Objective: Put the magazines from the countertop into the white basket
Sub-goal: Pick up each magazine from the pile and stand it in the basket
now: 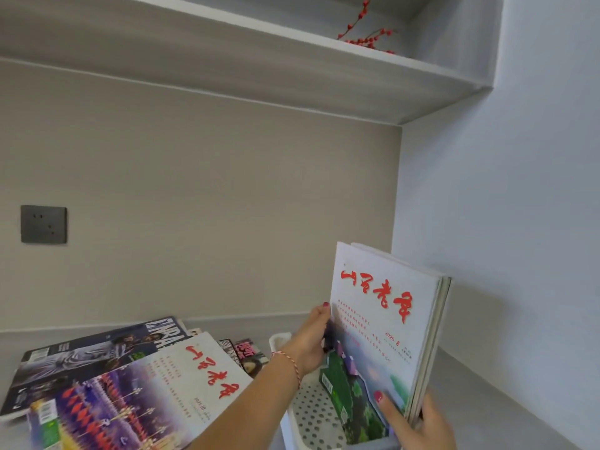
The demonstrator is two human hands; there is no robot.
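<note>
A stack of magazines [386,323] with a white cover and red calligraphy stands upright in the white perforated basket [313,417] at the lower right. My left hand [311,339] grips the stack's left edge. My right hand [418,420] holds its lower right corner, thumb on the cover. To the left, more magazines lie spread on the grey countertop [487,401]: one with the same red title and a purple photo [143,401], a dark black-and-white one [91,355] under it, and small ones [248,352] behind.
A grey wall closes the right side close to the basket. A dark socket plate [43,224] sits on the back wall at left. A shelf overhead carries a red berry branch [367,30].
</note>
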